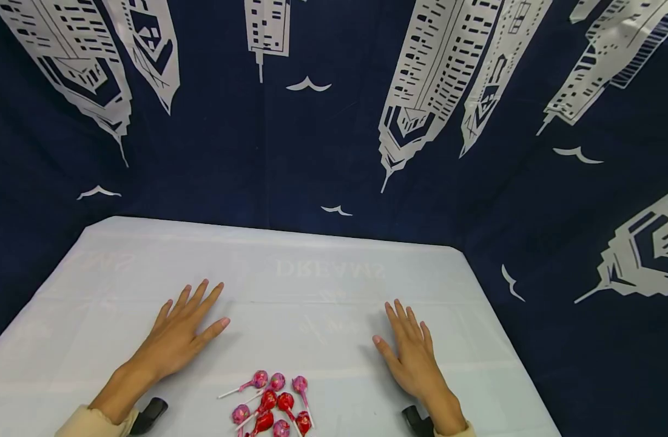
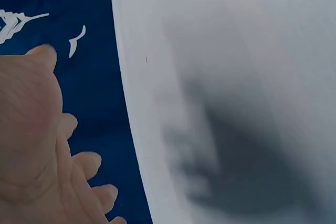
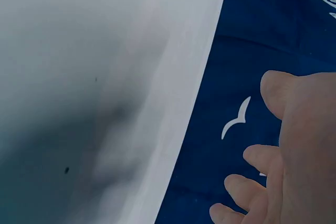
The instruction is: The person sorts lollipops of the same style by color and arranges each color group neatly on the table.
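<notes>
Several wrapped lollipops, some red (image 1: 286, 401) and some pink-purple (image 1: 300, 384), lie in a loose pile at the near middle of the white table (image 1: 334, 328). To the left of the pile, my left hand (image 1: 172, 340) is held over the table with fingers spread and nothing in it. My right hand (image 1: 412, 355) is on the other side, fingers straight, also holding nothing. Both cast shadows on the white surface. In the wrist views the left palm (image 2: 26, 129) and right palm (image 3: 310, 150) show bare. The pile's near end is cut off by the head view's lower edge.
A dark blue cloth (image 1: 323, 152) printed with white buildings and birds hangs behind the table and along its right side. Black wrist straps (image 1: 149, 416) and light sleeves show at the lower edge. Faint mirrored lettering (image 1: 330, 269) shows toward the table's far edge.
</notes>
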{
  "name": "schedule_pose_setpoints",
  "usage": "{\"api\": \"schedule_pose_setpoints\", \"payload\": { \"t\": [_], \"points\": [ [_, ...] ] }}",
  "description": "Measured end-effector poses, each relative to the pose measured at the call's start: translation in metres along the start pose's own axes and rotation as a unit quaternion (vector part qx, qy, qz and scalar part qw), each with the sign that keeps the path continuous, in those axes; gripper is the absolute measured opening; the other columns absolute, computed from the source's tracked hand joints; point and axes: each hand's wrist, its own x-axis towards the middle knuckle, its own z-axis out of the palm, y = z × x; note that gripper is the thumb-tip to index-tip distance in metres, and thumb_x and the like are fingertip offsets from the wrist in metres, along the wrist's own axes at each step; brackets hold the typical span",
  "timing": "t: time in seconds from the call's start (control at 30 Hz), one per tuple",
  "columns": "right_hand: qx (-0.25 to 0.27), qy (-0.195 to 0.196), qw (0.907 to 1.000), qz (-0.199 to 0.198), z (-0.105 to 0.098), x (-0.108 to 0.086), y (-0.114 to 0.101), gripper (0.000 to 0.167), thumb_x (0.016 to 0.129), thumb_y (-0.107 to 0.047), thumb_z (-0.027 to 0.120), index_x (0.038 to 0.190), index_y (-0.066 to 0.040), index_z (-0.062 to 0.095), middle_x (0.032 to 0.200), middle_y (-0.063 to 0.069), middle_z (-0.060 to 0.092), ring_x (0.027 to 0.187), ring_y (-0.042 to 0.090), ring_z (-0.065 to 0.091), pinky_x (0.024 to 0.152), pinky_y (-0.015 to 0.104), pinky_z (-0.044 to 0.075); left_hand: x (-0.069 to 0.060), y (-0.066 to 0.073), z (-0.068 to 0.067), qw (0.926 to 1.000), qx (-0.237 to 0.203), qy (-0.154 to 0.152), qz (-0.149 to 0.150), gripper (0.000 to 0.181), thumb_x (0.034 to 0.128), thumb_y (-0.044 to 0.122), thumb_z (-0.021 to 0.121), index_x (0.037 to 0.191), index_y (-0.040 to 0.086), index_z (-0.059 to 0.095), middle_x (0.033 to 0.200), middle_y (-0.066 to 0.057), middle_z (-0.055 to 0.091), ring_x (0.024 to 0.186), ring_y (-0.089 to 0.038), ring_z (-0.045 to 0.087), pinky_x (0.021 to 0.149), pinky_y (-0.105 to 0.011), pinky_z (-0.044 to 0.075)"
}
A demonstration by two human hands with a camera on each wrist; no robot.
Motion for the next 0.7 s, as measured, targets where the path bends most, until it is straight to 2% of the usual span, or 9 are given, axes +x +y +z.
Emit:
{"api": "schedule_pose_setpoints", "payload": {
  "t": [0.2,0.33,0.5,0.7],
  "points": [
    [0.005,-0.003,0.9999,-0.015,0.000,-0.004,-0.003,0.073,0.101,-0.049,0.054,0.160,-0.016,0.026,0.165,0.011,0.025,0.151,0.042,0.019,0.116,0.065,0.013,-0.001,0.002,0.002,0.9982,-0.045,-0.016,0.036,0.073,0.0975,0.055,0.056,0.159,0.029,0.026,0.166,-0.016,0.020,0.151,-0.049,0.012,0.114,-0.071,0.008],
    [0.009,-0.006,0.9995,-0.031,0.002,-0.005,-0.004,0.076,0.099,-0.051,0.057,0.160,-0.020,0.025,0.165,0.007,0.026,0.152,0.039,0.021,0.116,0.065,0.014,-0.001,0.003,0.005,0.9930,-0.079,-0.041,0.078,0.070,0.0944,0.054,0.061,0.156,0.034,0.034,0.166,-0.009,0.024,0.151,-0.046,0.018,0.112,-0.071,0.018],
    [0.041,-0.019,0.9978,-0.048,0.006,-0.006,-0.009,0.077,0.098,-0.053,0.058,0.160,-0.024,0.024,0.165,0.004,0.026,0.152,0.037,0.022,0.115,0.066,0.011,-0.002,0.002,0.008,0.9861,-0.099,-0.067,0.115,0.071,0.0909,0.054,0.066,0.154,0.042,0.034,0.164,-0.004,0.028,0.150,-0.040,0.025,0.111,-0.068,0.026],
    [0.085,-0.017,0.9944,-0.061,0.009,-0.007,-0.013,0.076,0.097,-0.050,0.060,0.160,-0.026,0.026,0.165,0.003,0.027,0.151,0.036,0.025,0.114,0.067,0.013,0.000,0.002,0.007,0.9782,-0.119,-0.087,0.147,0.071,0.0898,0.050,0.069,0.153,0.038,0.038,0.161,-0.003,0.036,0.149,-0.033,0.032,0.112,-0.059,0.032]
  ]
}}
